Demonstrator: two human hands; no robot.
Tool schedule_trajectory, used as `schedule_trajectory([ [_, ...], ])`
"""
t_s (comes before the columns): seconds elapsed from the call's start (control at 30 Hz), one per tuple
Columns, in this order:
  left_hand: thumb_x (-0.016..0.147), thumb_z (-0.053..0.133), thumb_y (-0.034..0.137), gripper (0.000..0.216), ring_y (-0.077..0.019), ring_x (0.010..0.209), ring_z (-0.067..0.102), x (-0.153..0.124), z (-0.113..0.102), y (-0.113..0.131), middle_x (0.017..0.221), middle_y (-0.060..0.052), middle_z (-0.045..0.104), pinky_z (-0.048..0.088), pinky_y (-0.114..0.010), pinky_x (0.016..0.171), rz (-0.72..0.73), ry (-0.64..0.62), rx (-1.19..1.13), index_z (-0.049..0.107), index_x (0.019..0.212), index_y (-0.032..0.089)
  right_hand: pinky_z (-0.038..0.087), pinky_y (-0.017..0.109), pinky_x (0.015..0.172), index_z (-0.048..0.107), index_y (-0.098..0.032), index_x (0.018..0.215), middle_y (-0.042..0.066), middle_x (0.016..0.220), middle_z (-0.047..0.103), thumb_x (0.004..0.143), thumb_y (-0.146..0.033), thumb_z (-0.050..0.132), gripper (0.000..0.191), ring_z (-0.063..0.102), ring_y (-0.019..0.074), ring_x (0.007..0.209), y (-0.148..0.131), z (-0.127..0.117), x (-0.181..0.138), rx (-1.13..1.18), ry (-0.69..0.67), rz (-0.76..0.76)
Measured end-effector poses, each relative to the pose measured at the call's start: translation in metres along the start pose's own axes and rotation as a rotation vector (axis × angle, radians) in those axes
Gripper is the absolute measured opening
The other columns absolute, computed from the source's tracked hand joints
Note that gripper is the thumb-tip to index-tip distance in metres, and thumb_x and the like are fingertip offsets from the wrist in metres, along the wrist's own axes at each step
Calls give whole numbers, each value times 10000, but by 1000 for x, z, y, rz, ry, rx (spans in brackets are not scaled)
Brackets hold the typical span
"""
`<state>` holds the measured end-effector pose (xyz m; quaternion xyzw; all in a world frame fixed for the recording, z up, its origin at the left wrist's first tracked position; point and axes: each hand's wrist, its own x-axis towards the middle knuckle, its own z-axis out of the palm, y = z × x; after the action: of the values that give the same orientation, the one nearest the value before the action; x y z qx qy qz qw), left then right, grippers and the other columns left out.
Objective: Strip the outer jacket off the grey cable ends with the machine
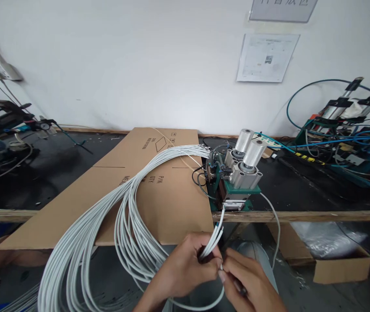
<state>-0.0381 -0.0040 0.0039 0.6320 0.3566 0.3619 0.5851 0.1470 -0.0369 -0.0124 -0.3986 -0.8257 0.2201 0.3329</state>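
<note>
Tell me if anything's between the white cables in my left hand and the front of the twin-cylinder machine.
Nothing visible stands in the way. The white cables stick up from your left hand toward the twin-cylinder machine, one seemingly reaching its front. Your right hand is low beside the left, outside that gap.

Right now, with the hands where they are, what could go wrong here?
The left hand holds several cable ends bunched together, so one might slip loose or get mixed up while the right hand works beside it.

The cables hang in long loops over the cardboard, which juts past the table edge; their weight might drag it forward.

Fingers could perhaps be pinched if they strayed into the machine just above.
</note>
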Motion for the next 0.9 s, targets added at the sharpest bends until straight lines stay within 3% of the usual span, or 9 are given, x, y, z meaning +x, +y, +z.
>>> schedule_trajectory([
  [0.1,815,631,166,145,-76,564,373,0,5,-4,601,63,465,307,-179,532,3,59,-113,552,693,165,435,199,552,486,-225,693,-28,661,480,1026,-263,445,338,573,121,573,6,10,-1,276,44,74],
  [0.23,854,703,411,328,-84,421,496,0,18,-8,546,64,505,386,-179,429,-20,123,-354,518,701,188,446,212,540,580,-206,732,-5,698,532,1056,-341,427,383,603,128,576,6,30,-1,559,119,204],
  [0.33,808,759,515,418,-55,345,450,-1,26,-14,518,86,480,380,-158,359,-36,232,-455,534,698,180,459,223,546,623,-200,712,24,713,581,1045,-371,465,406,606,149,609,3,46,0,646,233,240],
  [0.53,790,806,498,410,-17,326,326,-5,29,-26,453,118,426,338,-112,327,-45,421,-521,565,719,173,461,213,501,718,-203,811,16,727,598,1019,-416,523,356,583,129,533,0,71,4,802,380,291],
  [0.7,793,814,482,387,-10,317,313,-6,29,-33,457,130,384,354,-110,322,-23,431,-540,592,738,170,459,208,494,708,-189,785,9,710,572,1004,-422,546,359,561,119,510,-2,75,7,843,433,310],
  [0.9,805,804,485,399,19,320,372,-4,28,-40,618,87,496,362,-93,311,53,423,-547,589,719,159,453,214,476,685,-195,766,-4,701,540,1003,-439,534,372,537,116,485,0,84,8,832,471,310],
])
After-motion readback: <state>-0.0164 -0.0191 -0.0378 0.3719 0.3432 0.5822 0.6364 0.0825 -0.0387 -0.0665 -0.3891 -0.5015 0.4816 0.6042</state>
